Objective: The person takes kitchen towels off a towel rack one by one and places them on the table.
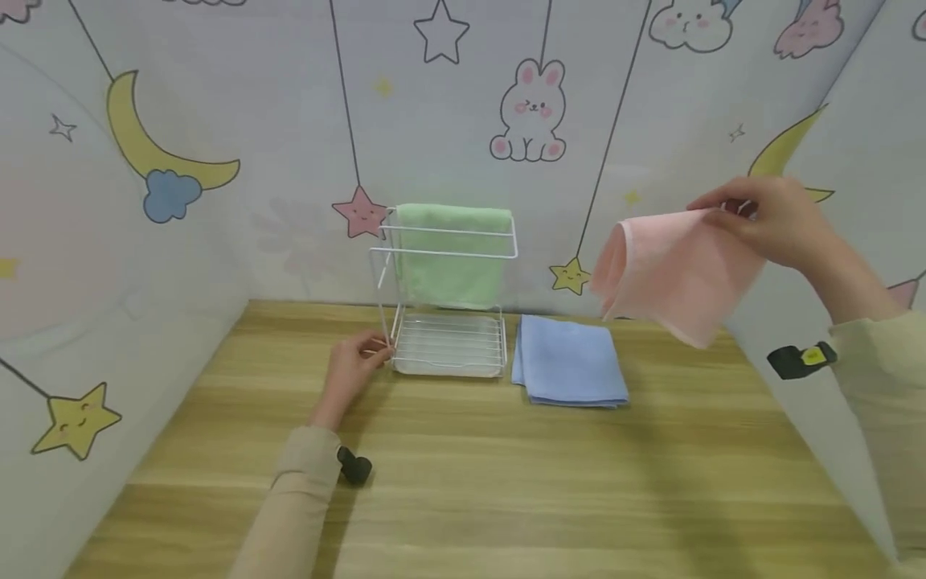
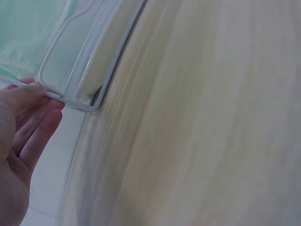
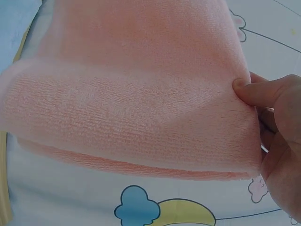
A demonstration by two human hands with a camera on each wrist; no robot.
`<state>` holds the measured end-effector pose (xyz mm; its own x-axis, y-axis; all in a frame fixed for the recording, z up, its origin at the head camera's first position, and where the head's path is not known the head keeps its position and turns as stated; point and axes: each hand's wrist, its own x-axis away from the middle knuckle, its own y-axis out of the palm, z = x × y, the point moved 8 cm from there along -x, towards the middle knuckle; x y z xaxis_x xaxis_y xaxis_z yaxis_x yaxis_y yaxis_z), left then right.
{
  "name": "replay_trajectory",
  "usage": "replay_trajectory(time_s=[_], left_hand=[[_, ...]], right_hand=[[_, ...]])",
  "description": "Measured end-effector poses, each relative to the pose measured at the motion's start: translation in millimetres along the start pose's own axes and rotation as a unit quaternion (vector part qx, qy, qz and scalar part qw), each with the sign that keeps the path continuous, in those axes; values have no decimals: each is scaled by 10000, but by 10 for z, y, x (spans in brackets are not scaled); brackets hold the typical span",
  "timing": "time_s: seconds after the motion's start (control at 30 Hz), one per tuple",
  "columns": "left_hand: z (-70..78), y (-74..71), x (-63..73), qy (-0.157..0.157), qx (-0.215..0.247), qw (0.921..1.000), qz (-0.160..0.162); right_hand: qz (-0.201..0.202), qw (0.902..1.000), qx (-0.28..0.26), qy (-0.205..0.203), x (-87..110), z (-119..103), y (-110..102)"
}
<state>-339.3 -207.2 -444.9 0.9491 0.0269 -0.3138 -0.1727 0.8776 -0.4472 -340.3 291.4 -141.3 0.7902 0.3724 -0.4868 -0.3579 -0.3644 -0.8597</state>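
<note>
My right hand (image 1: 777, 221) pinches a folded pink towel (image 1: 676, 269) by its upper edge and holds it up in the air, right of the rack. In the right wrist view the thumb lies on the terry face of the pink towel (image 3: 141, 103). My left hand (image 1: 354, 366) grips the lower left wire of a white wire rack (image 1: 448, 254), thumb on top of the wire in the left wrist view. A green towel (image 1: 456, 273) hangs over the rack's back bar. Beside the rack on the table lies a folded blue towel (image 1: 571, 362).
A white tray (image 1: 448, 368) sits in the rack's base. The wood-grain table (image 1: 463, 482) meets patterned walls (image 1: 289, 121) at the back and both sides. Black wrist cameras (image 1: 354, 466) are strapped on both sleeves.
</note>
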Motion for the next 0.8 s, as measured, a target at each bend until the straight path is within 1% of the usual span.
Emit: replay_trajectory(time_s=[0.07, 0.13, 0.27, 0.37, 0.47, 0.6, 0.67, 0.8], left_hand=[[-1, 15, 4, -6, -1, 10000, 2], [12, 14, 2, 12, 11, 10000, 70], [24, 1, 2, 69, -26, 9999, 133], [37, 8, 0, 115, -33, 9999, 79], [34, 19, -10, 94, 38, 9999, 37], [19, 21, -20, 55, 40, 10000, 10], [13, 18, -22, 71, 19, 10000, 9], [-1, 14, -23, 90, 14, 10000, 14]], right_hand=[[-89, 9999, -12, 79, 47, 68, 27], [-153, 9998, -81, 119, 90, 133, 56], [-239, 9996, -126, 61, 179, 228, 115], [-322, 9994, -43, 80, 254, 291, 140], [-390, 9992, 0, 119, 327, 341, 150], [-467, 9988, -96, 68, 413, 372, 171], [-582, 9982, -119, 110, 460, 403, 193], [-955, 9947, 0, 375, 558, 493, 249]])
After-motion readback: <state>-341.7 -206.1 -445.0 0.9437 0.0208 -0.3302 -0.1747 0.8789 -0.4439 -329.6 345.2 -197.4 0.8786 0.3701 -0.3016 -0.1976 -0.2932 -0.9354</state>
